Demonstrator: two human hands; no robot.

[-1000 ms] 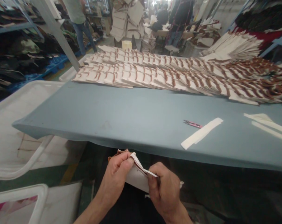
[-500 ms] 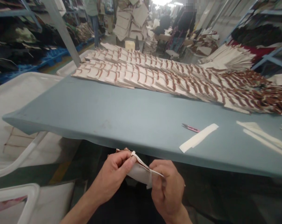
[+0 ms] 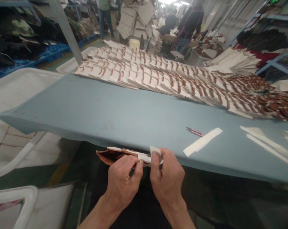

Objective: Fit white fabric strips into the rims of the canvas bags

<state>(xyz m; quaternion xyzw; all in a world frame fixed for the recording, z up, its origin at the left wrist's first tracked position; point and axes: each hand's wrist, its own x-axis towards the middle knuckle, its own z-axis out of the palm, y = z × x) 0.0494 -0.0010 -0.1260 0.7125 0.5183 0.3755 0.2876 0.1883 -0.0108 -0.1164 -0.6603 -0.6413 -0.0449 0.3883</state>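
Observation:
Both my hands hold one cream and brown fabric piece (image 3: 115, 153) just below the near edge of the blue-grey table (image 3: 125, 117). My left hand (image 3: 123, 181) grips it from underneath, fingers closed over its middle. My right hand (image 3: 166, 178) pinches a small cream tab at the piece's right end between thumb and forefinger. The piece lies almost flat, its brown side facing down to the left.
Rows of several cream pieces with brown trim (image 3: 172, 82) cover the far half of the table. Pink thread snips (image 3: 194, 131) and a cream strip (image 3: 202, 142) lie to the right, with more strips (image 3: 265, 140) beyond. White bins (image 3: 17, 95) stand at left. People stand in the background.
The piece has been turned from a folded, tilted hold to lying nearly flat. My hands rose closer to the table edge, and my right hand shifted to pinching the tab.

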